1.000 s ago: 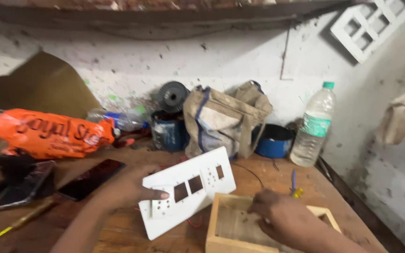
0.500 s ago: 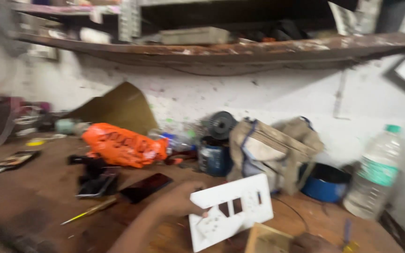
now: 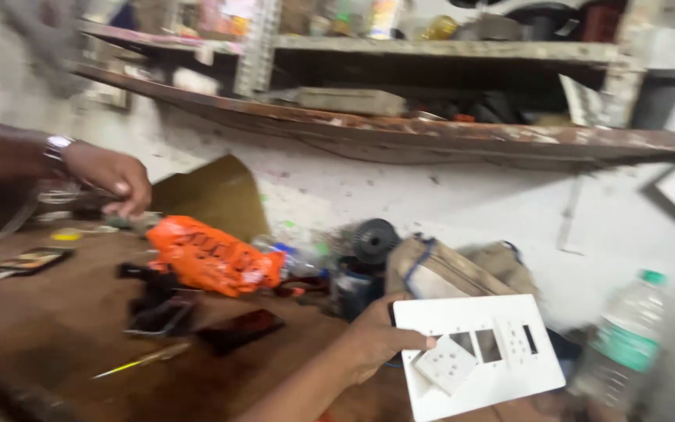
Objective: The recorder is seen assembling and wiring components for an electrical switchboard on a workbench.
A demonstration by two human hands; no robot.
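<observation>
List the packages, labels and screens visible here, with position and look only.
Orange plastic bag: crumpled, on the bench left of centre.
Plastic bottle: clear, green cap, pale label band, far right.
Dark phone: flat, screen off, mid-bench.
Second dark phone: flat, far left.

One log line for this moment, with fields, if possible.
left hand: holds white switch plate | right hand: not in view | other person's hand: near orange bag

Small repair workshop. Evidence: worn brown bench (image 3: 56, 328) strewn with a screwdriver (image 3: 144, 359), canvas tool bag (image 3: 447, 273) and orange plastic bag (image 3: 208, 256); rusty, paint-flaked shelves (image 3: 431, 133) stacked with clutter; stained whitewashed wall (image 3: 447, 195); white switch plate (image 3: 482, 355).
</observation>
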